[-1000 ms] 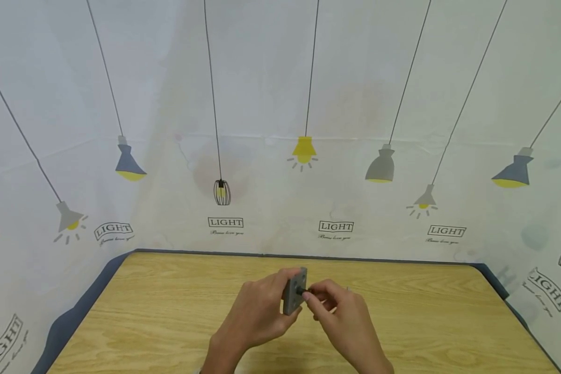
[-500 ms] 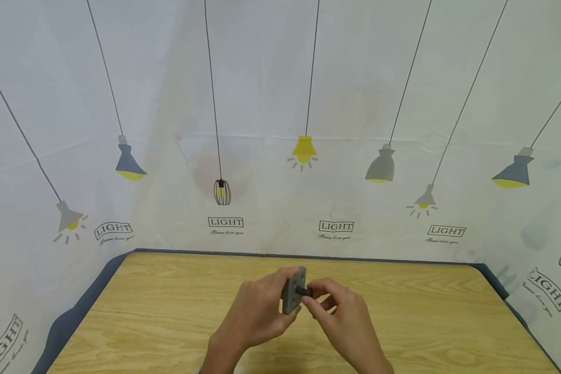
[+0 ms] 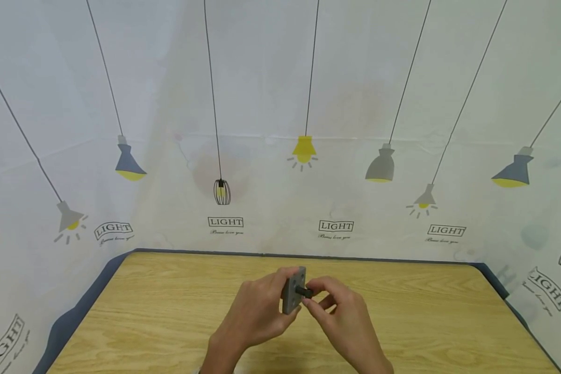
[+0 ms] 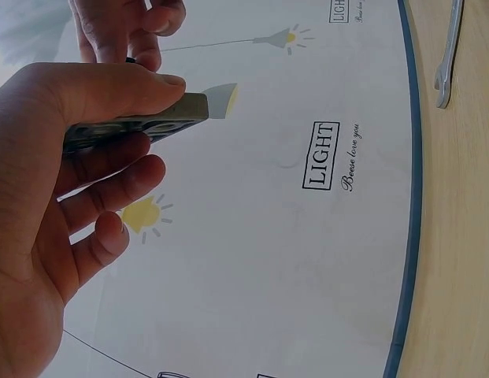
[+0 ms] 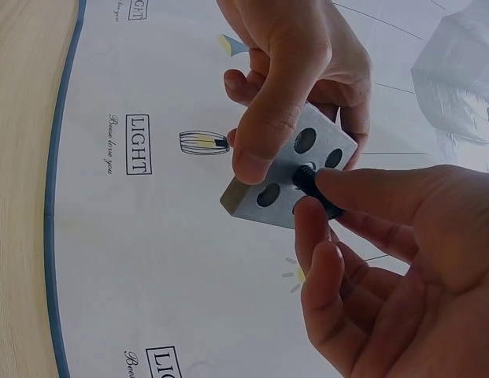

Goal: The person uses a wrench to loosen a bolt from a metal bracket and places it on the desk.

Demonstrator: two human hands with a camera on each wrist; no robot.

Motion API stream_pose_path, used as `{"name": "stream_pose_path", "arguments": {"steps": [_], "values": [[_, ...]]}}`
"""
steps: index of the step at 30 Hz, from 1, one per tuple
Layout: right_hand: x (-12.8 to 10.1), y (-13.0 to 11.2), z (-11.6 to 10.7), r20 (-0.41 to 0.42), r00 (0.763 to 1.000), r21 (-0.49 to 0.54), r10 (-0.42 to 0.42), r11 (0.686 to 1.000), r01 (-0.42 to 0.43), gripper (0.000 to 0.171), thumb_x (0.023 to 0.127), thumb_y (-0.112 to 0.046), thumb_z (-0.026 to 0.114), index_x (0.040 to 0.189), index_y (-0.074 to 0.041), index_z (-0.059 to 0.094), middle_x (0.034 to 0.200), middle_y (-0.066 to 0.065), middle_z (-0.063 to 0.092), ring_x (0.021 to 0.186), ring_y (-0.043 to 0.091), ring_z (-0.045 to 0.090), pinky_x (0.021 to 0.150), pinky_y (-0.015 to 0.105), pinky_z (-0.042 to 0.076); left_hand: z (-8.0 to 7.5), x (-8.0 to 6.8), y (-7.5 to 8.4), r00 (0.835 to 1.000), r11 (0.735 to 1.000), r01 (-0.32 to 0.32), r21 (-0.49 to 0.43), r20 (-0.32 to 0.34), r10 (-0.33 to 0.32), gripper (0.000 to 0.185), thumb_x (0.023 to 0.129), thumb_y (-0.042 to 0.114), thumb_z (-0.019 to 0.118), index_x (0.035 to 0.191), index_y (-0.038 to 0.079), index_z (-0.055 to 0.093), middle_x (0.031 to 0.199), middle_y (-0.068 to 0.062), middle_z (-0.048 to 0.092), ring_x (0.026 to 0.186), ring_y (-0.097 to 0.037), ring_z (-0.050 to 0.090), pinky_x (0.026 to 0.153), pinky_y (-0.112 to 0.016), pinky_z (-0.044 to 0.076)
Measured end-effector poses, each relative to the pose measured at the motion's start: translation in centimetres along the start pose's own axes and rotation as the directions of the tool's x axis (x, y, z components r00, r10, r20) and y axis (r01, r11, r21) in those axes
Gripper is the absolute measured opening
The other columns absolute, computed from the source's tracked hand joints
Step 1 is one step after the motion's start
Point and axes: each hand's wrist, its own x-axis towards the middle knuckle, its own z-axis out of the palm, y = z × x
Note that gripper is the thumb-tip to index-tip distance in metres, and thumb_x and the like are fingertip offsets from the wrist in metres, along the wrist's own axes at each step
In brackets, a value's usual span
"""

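Note:
In the head view my left hand grips a grey metal block by its edges, held up over the table. The block is a thick rectangular plate with several round holes, best seen in the right wrist view. A black threaded bolt stands out from one hole near the middle of the block's face. My right hand pinches the bolt's outer end between thumb and forefinger, its other fingers loosely bent. From the left wrist the block appears edge-on, thumb on one side and fingers on the other, with the bolt mostly hidden.
A metal open-end wrench lies on the wooden table, seen only in the left wrist view. Beyond the table's dark blue edging rises a pale cloth backdrop printed with lamps.
More of the black bolt shows between the block and my right fingers than a second ago. Those fingers have shifted slightly on it. My left hand and the block stay nearly still.

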Motion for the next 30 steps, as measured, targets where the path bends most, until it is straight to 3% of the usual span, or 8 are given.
{"name": "stream_pose_path", "arguments": {"steps": [7, 14, 19, 24, 30], "values": [[0.03, -0.08, -0.07, 0.012, 1.000, 0.012, 0.008, 1.000, -0.008, 0.022, 0.082, -0.009, 0.080, 0.099, -0.021, 0.071, 0.096, -0.005, 0.070, 0.064, 0.000, 0.060, 0.058, 0.021, 0.050, 0.01, 0.01, 0.01, 1.000, 1.000, 0.004, 0.001, 0.000, -0.004, 0.069, 0.072, 0.020, 0.086, 0.131, 0.014, 0.053, 0.097, 0.004, 0.071, 0.067, 0.000, 0.057, 0.053, -0.014, 0.041], [0.12, -0.21, -0.16, 0.028, 0.996, 0.022, 0.088, 0.996, -0.089, 0.021, 0.091, -0.029, 0.071, 0.108, -0.017, 0.069, 0.092, -0.001, 0.070, 0.064, 0.003, 0.062, 0.057, 0.023, 0.050, -0.04, 0.03, 0.03, 1.000, 1.000, 0.010, -0.001, 0.003, -0.010, 0.068, 0.073, 0.021, 0.086, 0.131, 0.014, 0.053, 0.097, 0.005, 0.071, 0.067, -0.001, 0.058, 0.053, -0.014, 0.041], [0.19, -0.19, -0.21, 0.053, 0.984, 0.012, 0.169, 0.985, -0.170, 0.021, 0.097, -0.037, 0.061, 0.099, -0.018, 0.070, 0.086, -0.004, 0.069, 0.063, 0.007, 0.062, 0.059, 0.026, 0.048, -0.14, 0.05, 0.07, 1.000, 1.000, 0.014, -0.007, 0.006, -0.014, 0.070, 0.071, 0.021, 0.087, 0.132, 0.014, 0.052, 0.097, 0.004, 0.071, 0.069, -0.002, 0.060, 0.054, -0.015, 0.043], [0.13, -0.06, -0.13, 0.087, 0.978, -0.008, 0.191, 0.982, -0.191, 0.027, 0.095, -0.045, 0.061, 0.090, -0.020, 0.069, 0.074, -0.008, 0.065, 0.061, 0.007, 0.059, 0.058, 0.027, 0.046, -0.11, 0.05, 0.13, 1.000, 1.000, 0.012, -0.012, 0.002, -0.012, 0.069, 0.072, 0.020, 0.087, 0.132, 0.014, 0.053, 0.097, 0.004, 0.071, 0.069, -0.003, 0.061, 0.054, -0.016, 0.043], [0.15, 0.01, -0.03, 0.114, 0.973, 0.005, 0.201, 0.979, -0.203, 0.028, 0.095, -0.045, 0.060, 0.090, -0.019, 0.071, 0.072, -0.008, 0.064, 0.060, 0.007, 0.059, 0.058, 0.026, 0.047, 0.02, 0.03, 0.18, 1.000, 1.000, -0.001, -0.016, -0.008, 0.001, 0.069, 0.072, 0.018, 0.086, 0.132, 0.014, 0.053, 0.097, 0.003, 0.071, 0.069, -0.005, 0.063, 0.054, -0.016, 0.044]]}}
